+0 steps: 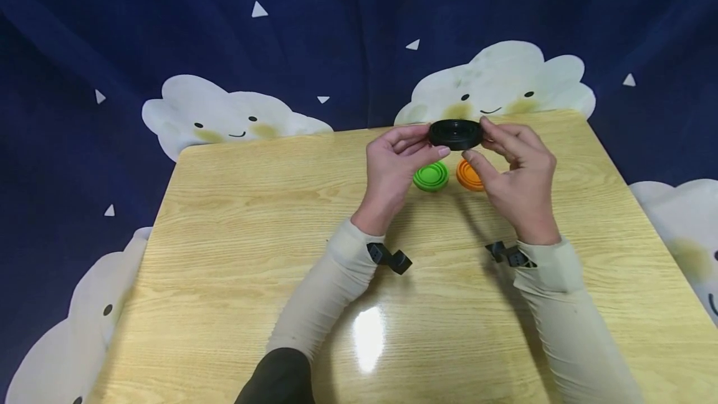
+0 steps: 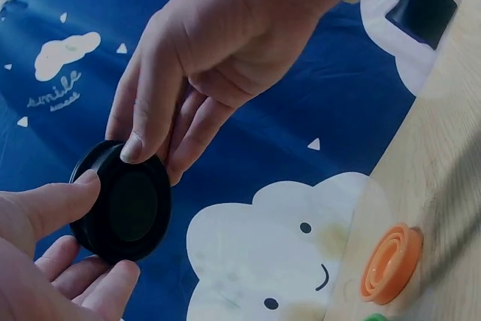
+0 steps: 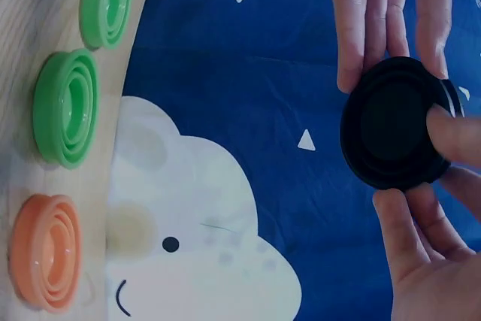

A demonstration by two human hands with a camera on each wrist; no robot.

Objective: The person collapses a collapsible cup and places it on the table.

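A black collapsible cup (image 1: 455, 134), folded into a flat disc of concentric rings, is held up above the far part of the table. My left hand (image 1: 395, 164) grips its left edge between thumb and fingers. At the opposite edge, my right hand (image 1: 518, 170) pinches it the same way. The left wrist view shows both thumbs on one face of the black disc (image 2: 134, 208), with fingers behind. Beneath the hands, a green folded cup (image 1: 430, 176) and an orange folded cup (image 1: 469, 176) lie on the table. My right hand partly covers the orange one.
The right wrist view shows another, smaller-looking green folded cup (image 3: 90, 5) in line with the others; the head view does not show it. A wooden table (image 1: 252, 235) spreads below, its far edge against a dark blue curtain (image 1: 336, 30) with cloud prints.
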